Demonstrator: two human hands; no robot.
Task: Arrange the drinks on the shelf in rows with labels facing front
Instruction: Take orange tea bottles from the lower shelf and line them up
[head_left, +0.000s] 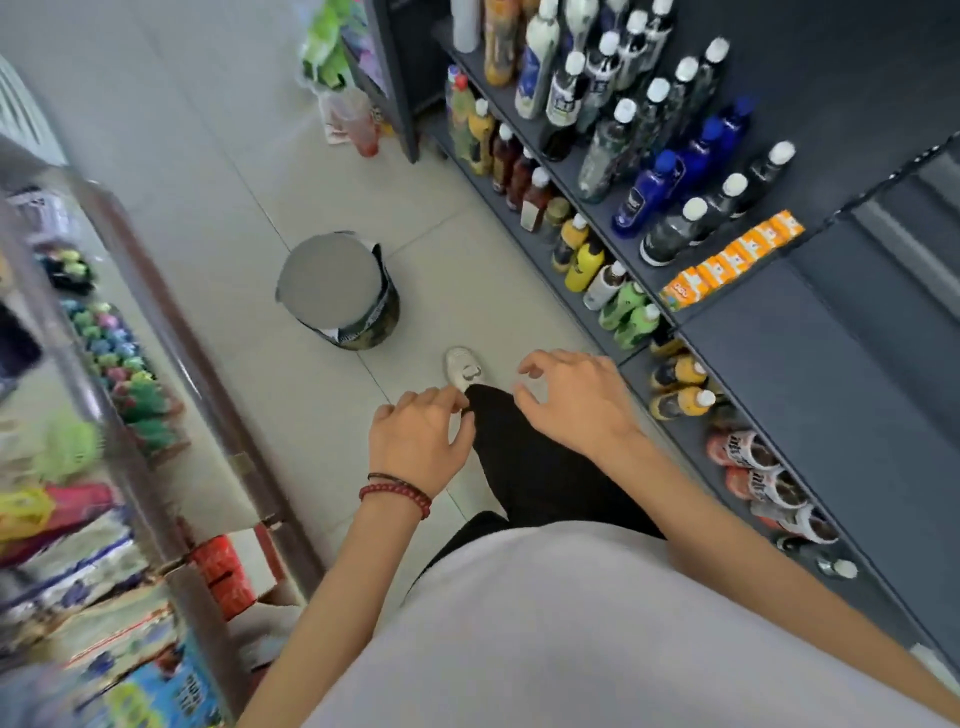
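A dark grey shelf (779, 332) runs along the right, stocked with rows of drink bottles: dark ones with white caps (613, 140), blue ones (670, 176), yellow ones (584, 260) and green ones (626, 312) on the lower level. Orange cartons (732, 260) line a shelf edge. My left hand (415, 441) hangs over the floor with loosely curled fingers, holding nothing. My right hand (571, 400) hovers left of the lower shelf, fingers spread and slightly bent, with nothing in it.
A round stool (332, 286) with a grey top stands on the tiled floor ahead. A glass display counter (130, 364) filled with goods runs along the left. Bagged items (343, 114) lie at the shelf's far end. My leg and white shoe (465, 366) are below my hands.
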